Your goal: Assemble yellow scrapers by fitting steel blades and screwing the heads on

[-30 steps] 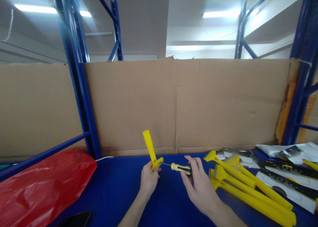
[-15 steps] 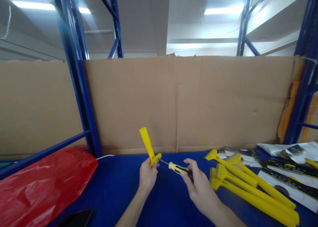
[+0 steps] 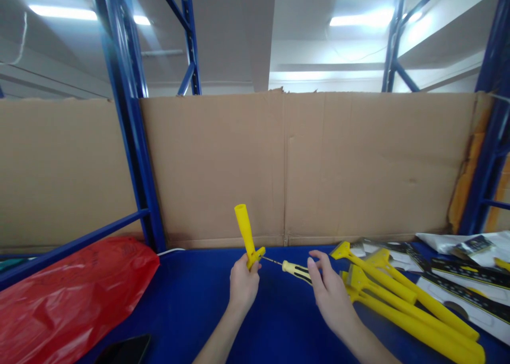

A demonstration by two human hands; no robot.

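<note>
My left hand (image 3: 244, 283) is closed on a yellow plastic scraper (image 3: 244, 230), gripping it near its wide head. Its hollow tubular handle points up and leans slightly left. From the right, a screwdriver (image 3: 297, 270) with a cream and black handle reaches toward the scraper, its thin shaft ending at the head. Whether the tip sits in a screw is too small to tell. My right hand (image 3: 332, 295) has its fingers around the back of the screwdriver handle, partly hiding it, with one finger raised.
Several yellow long-handled scrapers (image 3: 414, 319) lie at right beside black and white packages (image 3: 470, 279). A red plastic bag (image 3: 87, 289) and a dark phone-like object (image 3: 125, 349) are at left. Cardboard (image 3: 223, 167) stands behind the blue table (image 3: 191, 305), between blue rack posts (image 3: 135, 141).
Both hands, the scraper and the screwdriver appear slightly farther right, and the view has shifted a little. The fingers of my right hand have shifted on the screwdriver handle.
</note>
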